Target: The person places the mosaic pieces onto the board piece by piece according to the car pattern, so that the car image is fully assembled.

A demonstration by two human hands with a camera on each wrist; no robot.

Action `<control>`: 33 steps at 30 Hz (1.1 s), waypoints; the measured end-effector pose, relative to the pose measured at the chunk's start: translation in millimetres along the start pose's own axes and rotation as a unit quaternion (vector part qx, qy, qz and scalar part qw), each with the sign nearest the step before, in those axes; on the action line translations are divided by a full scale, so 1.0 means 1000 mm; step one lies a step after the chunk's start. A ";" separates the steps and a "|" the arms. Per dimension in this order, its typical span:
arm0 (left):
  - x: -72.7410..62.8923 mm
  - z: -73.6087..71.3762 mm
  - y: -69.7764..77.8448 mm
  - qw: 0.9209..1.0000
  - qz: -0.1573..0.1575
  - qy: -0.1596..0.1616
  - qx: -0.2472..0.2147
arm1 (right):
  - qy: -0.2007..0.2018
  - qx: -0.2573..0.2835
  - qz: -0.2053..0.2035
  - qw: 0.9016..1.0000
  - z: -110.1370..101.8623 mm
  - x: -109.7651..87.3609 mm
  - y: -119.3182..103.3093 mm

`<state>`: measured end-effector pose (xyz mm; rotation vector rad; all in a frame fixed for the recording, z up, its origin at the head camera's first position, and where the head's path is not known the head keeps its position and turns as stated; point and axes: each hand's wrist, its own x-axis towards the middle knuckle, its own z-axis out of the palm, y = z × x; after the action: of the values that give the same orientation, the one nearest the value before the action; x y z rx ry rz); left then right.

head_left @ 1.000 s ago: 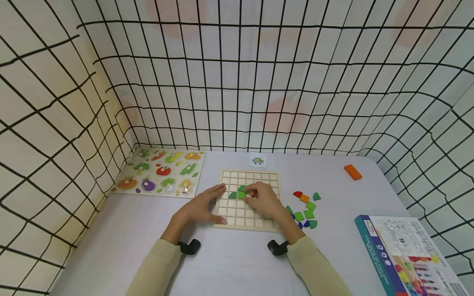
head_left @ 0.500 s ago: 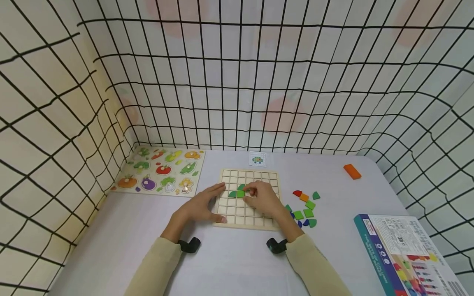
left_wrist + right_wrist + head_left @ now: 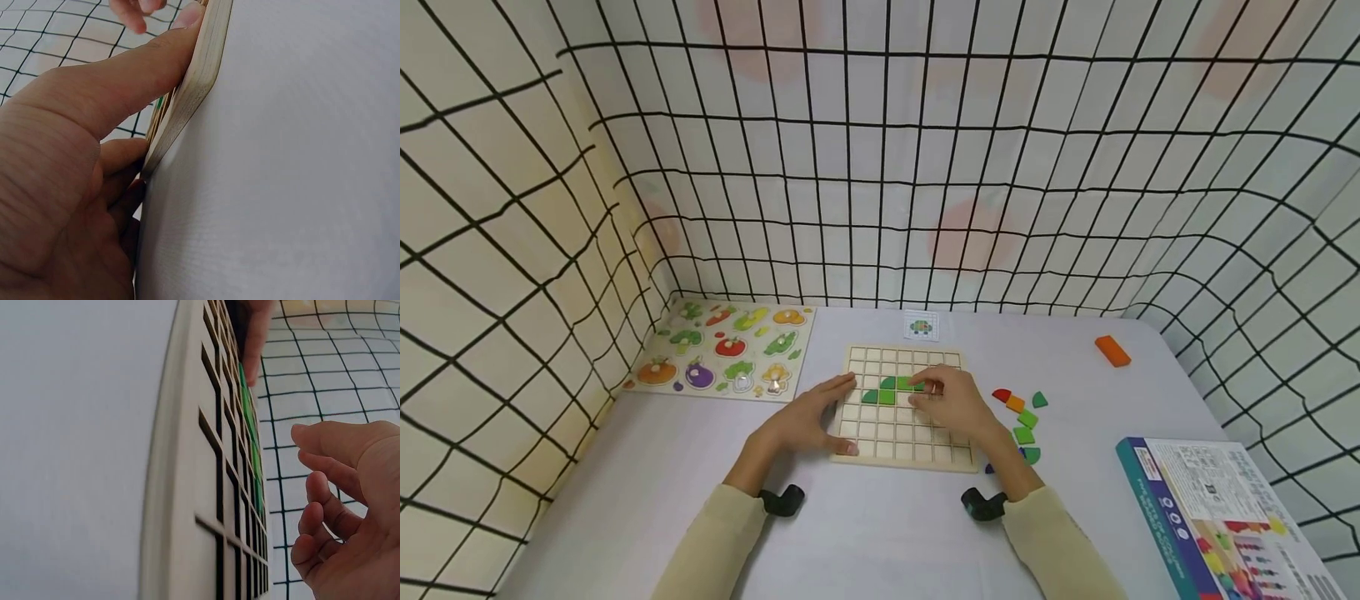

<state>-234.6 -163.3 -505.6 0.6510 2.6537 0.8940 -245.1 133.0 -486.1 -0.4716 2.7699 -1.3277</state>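
Observation:
My left hand braces the left side of a wooden grid board. Its thumb lies on the board near the front corner, and the other fingers reach along the side, spread away from it. On the board sit light green squares and dark green rounded pieces, in two touching rows. My right hand hovers over the right half, fingertips close to the right end of the upper row. In the right wrist view the right hand's loosely bent fingers stand off the board with nothing between them.
Loose red, orange, green and blue pieces lie right of the board, some behind the right forearm. A small pattern card is behind it. A vegetable puzzle lies left, an orange block and a box right. Black netting surrounds the table.
My right hand has shifted right along the board, uncovering a light green square and a dark green piece in the upper row. The left hand stays in place.

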 end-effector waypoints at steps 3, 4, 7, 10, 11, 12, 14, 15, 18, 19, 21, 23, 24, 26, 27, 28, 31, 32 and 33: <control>0.000 0.000 0.000 1.000 0.003 -0.001 0.004 | 0.012 -0.009 0.000 1.000 -0.012 -0.007 0.004; 0.000 0.000 0.001 1.000 0.005 0.000 0.003 | 0.016 -0.017 0.002 1.000 -0.016 -0.009 0.006; 0.000 0.000 0.001 1.000 0.001 0.000 0.005 | 0.025 -0.032 0.006 0.999 -0.027 -0.015 0.015; 0.001 0.001 0.001 1.000 -0.001 0.000 0.004 | 0.031 -0.043 0.012 0.999 -0.037 -0.021 0.024; 0.001 0.001 0.001 1.000 -0.003 -0.001 0.005 | 0.034 -0.045 0.015 0.998 -0.041 -0.023 0.026; 0.001 0.001 0.001 1.000 -0.001 -0.001 0.005 | 0.035 -0.047 0.020 0.998 -0.044 -0.025 0.029; 0.001 0.001 0.001 1.000 0.002 0.000 0.003 | 0.039 -0.055 0.028 0.997 -0.051 -0.030 0.033; 0.001 0.001 0.002 1.000 0.002 0.000 0.004 | 0.042 -0.060 0.034 0.997 -0.053 -0.032 0.036; 0.000 0.001 0.002 1.000 0.004 -0.001 0.004 | 0.057 -0.074 0.042 0.995 -0.061 -0.037 0.044; 0.000 0.000 0.002 1.000 0.003 -0.001 0.004 | 0.062 -0.079 0.045 0.994 -0.064 -0.038 0.046; 0.000 0.000 0.002 1.000 0.000 -0.003 0.005 | 0.069 -0.087 0.055 0.992 -0.069 -0.041 0.052; -0.001 -0.001 0.001 1.000 0.001 -0.002 0.004 | 0.070 -0.095 0.068 0.991 -0.073 -0.044 0.057; -0.001 -0.001 0.001 1.000 0.002 -0.002 0.002 | 0.069 -0.099 0.074 0.990 -0.075 -0.045 0.060; -0.001 0.000 0.001 1.000 0.001 -0.003 0.001 | 0.068 -0.106 0.089 0.988 -0.079 -0.049 0.066; -0.001 0.000 0.001 1.000 0.000 -0.003 0.000 | 0.066 -0.110 0.095 0.987 -0.081 -0.051 0.069; -0.001 0.000 0.001 1.000 -0.001 -0.003 -0.001 | 0.065 -0.113 0.099 0.986 -0.083 -0.052 0.072; -0.001 0.000 0.001 1.000 -0.003 -0.002 -0.004 | 0.065 -0.119 0.109 0.985 -0.089 -0.056 0.078; -0.001 0.000 0.001 1.000 -0.003 -0.002 -0.006 | 0.065 -0.120 0.110 0.984 -0.090 -0.057 0.080; -0.001 0.000 0.002 1.000 -0.004 -0.001 -0.006 | 0.064 -0.122 0.112 0.984 -0.092 -0.058 0.081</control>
<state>-232.9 -162.7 -504.8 0.6383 2.6449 0.9049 -224.8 266.4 -495.6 -0.0772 2.9974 -1.0123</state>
